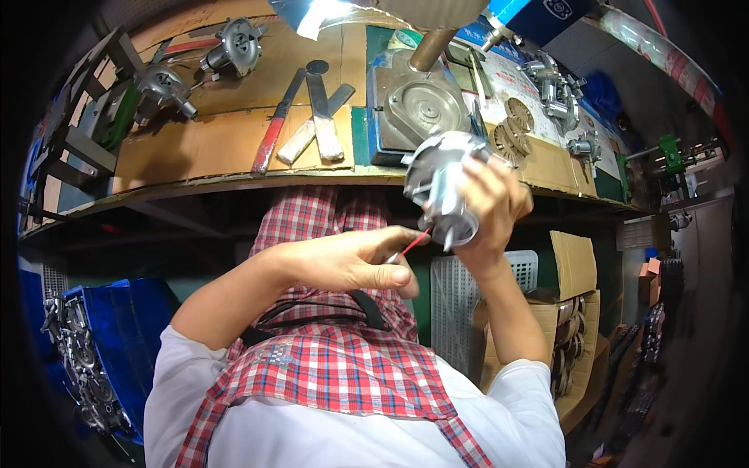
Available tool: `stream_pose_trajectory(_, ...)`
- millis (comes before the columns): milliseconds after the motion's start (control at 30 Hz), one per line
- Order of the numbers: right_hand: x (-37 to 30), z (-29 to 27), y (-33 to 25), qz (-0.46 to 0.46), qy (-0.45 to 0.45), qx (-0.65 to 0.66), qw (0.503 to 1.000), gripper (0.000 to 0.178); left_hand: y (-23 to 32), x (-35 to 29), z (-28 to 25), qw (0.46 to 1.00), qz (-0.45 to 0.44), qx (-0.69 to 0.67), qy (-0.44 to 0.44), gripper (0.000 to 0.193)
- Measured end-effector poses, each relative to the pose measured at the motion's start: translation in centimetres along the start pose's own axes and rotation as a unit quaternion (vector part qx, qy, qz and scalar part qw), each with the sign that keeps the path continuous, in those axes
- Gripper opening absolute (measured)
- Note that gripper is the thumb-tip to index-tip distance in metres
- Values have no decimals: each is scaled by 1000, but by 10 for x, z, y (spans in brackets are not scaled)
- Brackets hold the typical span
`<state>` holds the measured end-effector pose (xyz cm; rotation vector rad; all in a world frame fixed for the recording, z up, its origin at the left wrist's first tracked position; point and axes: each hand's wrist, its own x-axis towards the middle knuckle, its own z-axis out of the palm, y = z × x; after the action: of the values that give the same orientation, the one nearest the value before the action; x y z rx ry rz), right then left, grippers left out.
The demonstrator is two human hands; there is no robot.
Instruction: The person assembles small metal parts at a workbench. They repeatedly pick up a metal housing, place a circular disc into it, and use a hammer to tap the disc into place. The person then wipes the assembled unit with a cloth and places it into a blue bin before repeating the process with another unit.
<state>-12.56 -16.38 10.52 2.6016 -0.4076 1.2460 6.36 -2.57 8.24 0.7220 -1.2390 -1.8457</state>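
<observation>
My right hand (pixel 493 204) is wrapped round a shiny cast-metal housing (pixel 443 186), a wide round flange with a narrower cylinder below it. I hold it in the air just off the bench's front edge, over my lap. My left hand (pixel 373 261) is close below it, its fingers closed round a thin red rod (pixel 414 242). The rod's tip reaches the lower cylinder end of the housing; whether it touches or enters cannot be made out. What lies inside the left palm is hidden.
Scrapers with wrapped handles (pixel 320 117) lie on the cardboard-covered bench (pixel 226 148), with metal housings (pixel 234 48) farther left. A machine base with a column (pixel 425 105) stands behind my right hand, beside ribbed discs (pixel 511 140). A blue bin (pixel 129 327) and a cardboard box (pixel 577 249) flank me.
</observation>
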Motion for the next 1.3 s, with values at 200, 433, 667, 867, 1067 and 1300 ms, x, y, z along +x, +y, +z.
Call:
stream_pose_trajectory(200,56,68,56,339,34,310,888,50,33,15,-39,903,166,214,335,21)
stream_pose_trajectory(433,71,121,84,318,-14,314,894,49,35,31,-83,828,233,237,452,18)
stream_pose_trajectory(667,63,124,96,313,-80,302,897,53,36,36,-78,796,237,268,488,14)
stream_pose_trajectory(867,83,24,78,198,-252,0,947,52,30,32,-88,777,195,328,500,15)
stream_pose_trajectory(1067,154,-207,-36,-89,-157,-78,980,44,36,40,-89,620,318,486,527,28)
stream_pose_trajectory(1300,121,-280,-76,246,-282,-50,926,54,42,63,-33,618,431,443,485,25)
